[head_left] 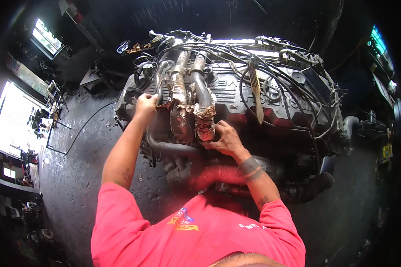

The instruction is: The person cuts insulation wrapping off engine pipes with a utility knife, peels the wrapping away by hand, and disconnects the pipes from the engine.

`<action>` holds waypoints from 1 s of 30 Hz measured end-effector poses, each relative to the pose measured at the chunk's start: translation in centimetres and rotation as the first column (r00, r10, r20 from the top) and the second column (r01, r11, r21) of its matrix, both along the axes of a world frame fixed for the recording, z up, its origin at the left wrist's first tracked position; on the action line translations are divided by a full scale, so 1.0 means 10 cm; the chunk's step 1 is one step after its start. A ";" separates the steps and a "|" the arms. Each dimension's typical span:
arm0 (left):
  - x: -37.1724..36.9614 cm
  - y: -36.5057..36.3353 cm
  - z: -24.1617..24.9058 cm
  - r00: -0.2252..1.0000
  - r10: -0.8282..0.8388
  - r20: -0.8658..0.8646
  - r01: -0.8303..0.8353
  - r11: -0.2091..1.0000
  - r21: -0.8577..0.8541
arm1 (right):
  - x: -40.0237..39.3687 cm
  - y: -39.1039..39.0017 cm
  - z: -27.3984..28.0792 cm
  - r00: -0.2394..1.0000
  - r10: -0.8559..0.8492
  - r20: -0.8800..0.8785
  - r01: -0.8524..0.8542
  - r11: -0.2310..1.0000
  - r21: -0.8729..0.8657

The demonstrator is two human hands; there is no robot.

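Note:
A large engine (227, 89) stands in front of me, with two pipes rising over its cover. Torn, flaking wrap (205, 112) clings to the right pipe (201, 91), and more ragged wrap covers the left pipe (179, 89). My right hand (227, 139) curves round the lower end of the right pipe, thumb underneath and fingers on its side. Left of both pipes, my left hand (146, 107) is closed in a pinch beside a thin metal tube (151, 131); what is between its fingertips is too small to make out.
A wire brush (255, 86) with a wooden handle lies on the engine cover. Black cables (236, 53) loop over the engine's top. A red pipe (218, 174) runs below my arms. On the left, a thin dark hose (90, 118) crosses the dark floor (89, 147).

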State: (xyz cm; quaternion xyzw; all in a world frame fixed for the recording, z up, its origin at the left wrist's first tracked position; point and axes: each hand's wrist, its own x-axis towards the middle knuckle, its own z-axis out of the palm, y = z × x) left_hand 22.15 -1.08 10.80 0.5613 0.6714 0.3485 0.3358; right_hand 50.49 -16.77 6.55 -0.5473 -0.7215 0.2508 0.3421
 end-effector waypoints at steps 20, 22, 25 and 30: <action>-0.32 -2.20 -0.34 0.922 0.166 0.351 -0.187 0.982 0.026 | -0.07 -0.03 -0.07 0.998 -0.010 -0.065 0.018 0.992 0.123; -0.32 -2.25 -0.36 0.947 0.121 0.298 -0.168 0.977 0.135 | -0.08 -0.03 -0.03 0.996 -0.015 -0.086 0.025 0.993 0.116; -0.41 -2.33 -0.25 0.988 0.152 0.032 -0.156 0.958 0.242 | -0.08 -0.01 -0.05 0.998 -0.009 -0.069 0.018 0.992 0.128; -0.56 -2.39 -0.02 0.982 0.150 -0.110 -0.125 0.970 0.207 | -0.08 0.00 -0.01 0.997 0.001 -0.078 0.008 0.994 0.112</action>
